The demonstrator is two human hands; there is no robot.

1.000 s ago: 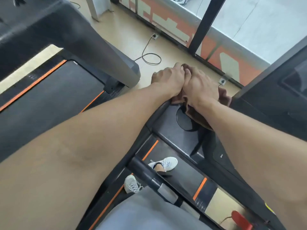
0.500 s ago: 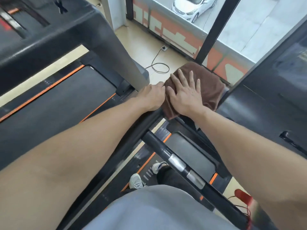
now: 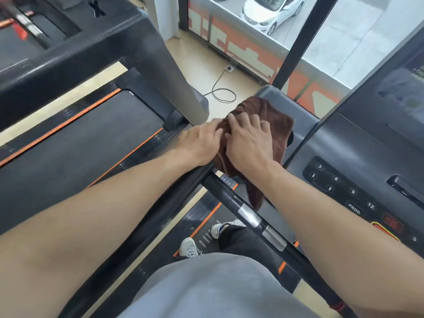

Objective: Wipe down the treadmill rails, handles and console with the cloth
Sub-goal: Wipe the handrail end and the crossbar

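The neighbouring treadmill point(image 3: 75, 143) fills the left of my view: a dark belt with orange stripes, and its grey upright point(image 3: 165, 65) slanting down to end just beside my left hand. My own treadmill's console point(image 3: 358, 161) occupies the right side. Beyond both, the window point(image 3: 344, 37) shows a white car point(image 3: 270, 12) outside; below it, a black power cable point(image 3: 223, 92) loops across the tan floor to a wall socket.

A black handlebar point(image 3: 247, 214) with two silver sensor plates runs diagonally from the console corner toward my body, crossing above my white shoes point(image 3: 188, 247) on the belt.

The brown cloth point(image 3: 273, 120) lies bunched on the console's left corner, one tail hanging down past the handlebar. My right hand point(image 3: 249, 145) presses on top of it, fingers spread and slightly bent. My left hand point(image 3: 199, 141) rests on the rail junction, its fingertips touching the cloth's left edge; whether they pinch it I cannot tell.

Legible console keys: 3, 6, 9, 12, and PROG. A red label beneath them is blurred.
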